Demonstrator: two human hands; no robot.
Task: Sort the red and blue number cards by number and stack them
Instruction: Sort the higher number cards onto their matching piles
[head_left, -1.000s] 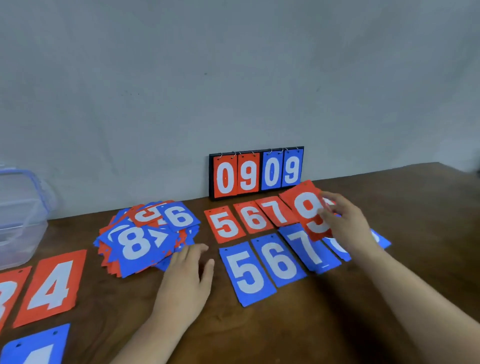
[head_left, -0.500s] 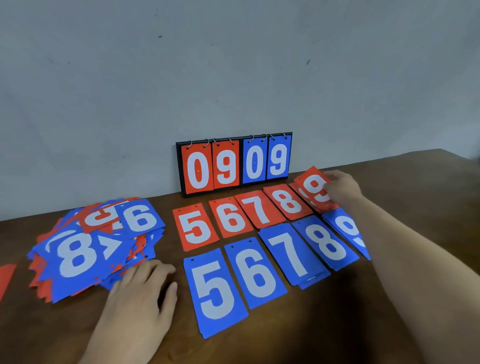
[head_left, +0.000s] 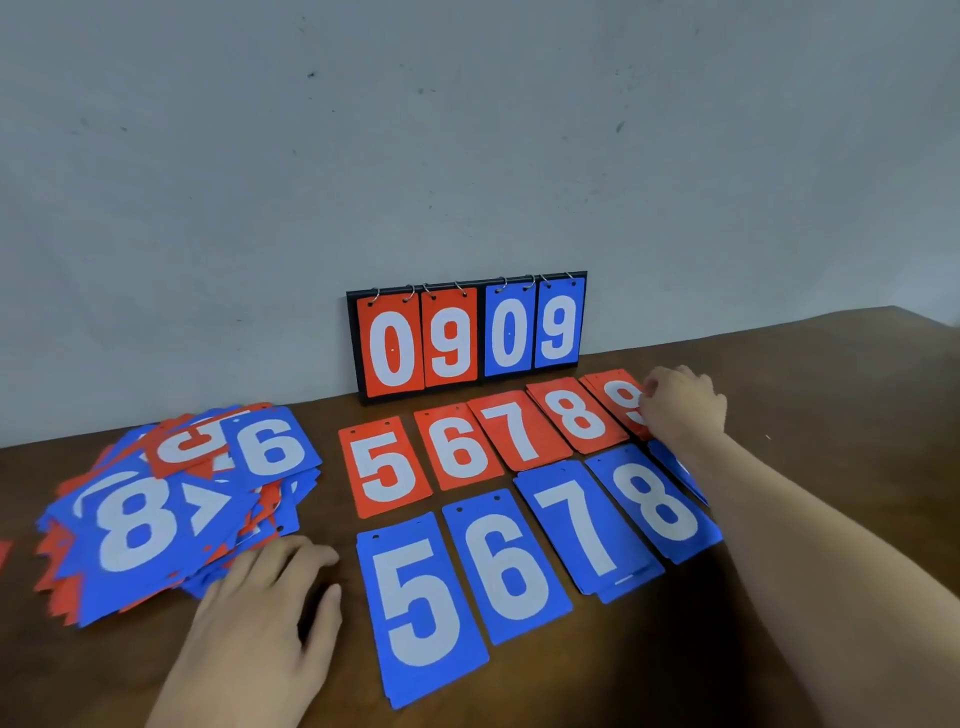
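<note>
My right hand (head_left: 680, 410) rests on the red 9 card (head_left: 615, 397), fingers curled over its right edge. I think they pinch it, though the knuckles hide the grip itself. That card lies at the far right end of the red row. Leftward from this hand run the red 8 (head_left: 576, 415), red 7 (head_left: 519, 428), red 6 (head_left: 460, 447) and red 5 (head_left: 384, 467), all flat on the bench (head_left: 831, 374).

Nearer to me, left of the right forearm, sits the blue row: blue 8 (head_left: 654, 501), blue 7 (head_left: 582, 525), blue 6 (head_left: 506, 566) and blue 5 (head_left: 421, 603). One more blue card (head_left: 675, 467) is mostly covered by the wrist, its number unreadable.

My left hand (head_left: 260, 608) lies palm down on the bench, fingers loose and holding nothing. Its fingertips touch the near edge of the loose pile (head_left: 156, 509) of mixed red and blue cards, which spreads ahead and left of it.

Beyond both hands a scoreboard (head_left: 467, 332) reading 0909 stands against the wall (head_left: 467, 130).
</note>
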